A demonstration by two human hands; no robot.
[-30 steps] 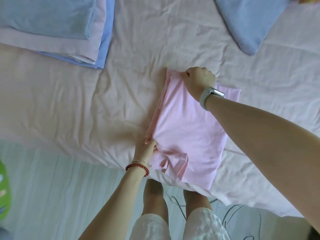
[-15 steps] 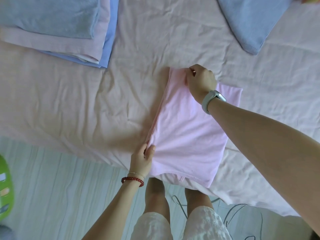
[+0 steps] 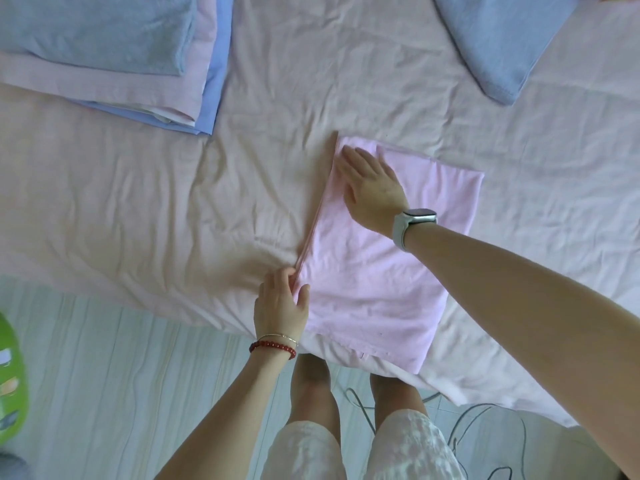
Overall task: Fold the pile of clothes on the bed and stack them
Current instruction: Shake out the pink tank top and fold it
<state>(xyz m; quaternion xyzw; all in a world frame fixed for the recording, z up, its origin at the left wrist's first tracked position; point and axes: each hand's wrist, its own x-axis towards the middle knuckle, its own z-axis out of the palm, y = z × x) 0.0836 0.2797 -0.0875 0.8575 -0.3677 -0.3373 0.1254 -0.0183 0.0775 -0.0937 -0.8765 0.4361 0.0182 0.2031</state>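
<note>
Right hand point(image 3: 375, 188) lies flat, fingers straight and a bit spread, on the far end of the one folded pink garment point(image 3: 381, 271) near the bed point(image 3: 173, 209) edge. Left hand point(image 3: 281, 304) has thumb on top, fingers tucked at its near-left corner. One stack point(image 3: 114, 60) of three folded pieces sits far left, and one blue piece point(image 3: 498, 39) far right.

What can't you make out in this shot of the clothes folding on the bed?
All in the head view:
- Folded stack: top and left cut off by the frame edge, so its full size is unknown.
- Blue garment: top cut off.
- Pink garment: far part covered by the right hand; near-left corner by the left hand.
- Green object: cut off left, unidentifiable.
</note>
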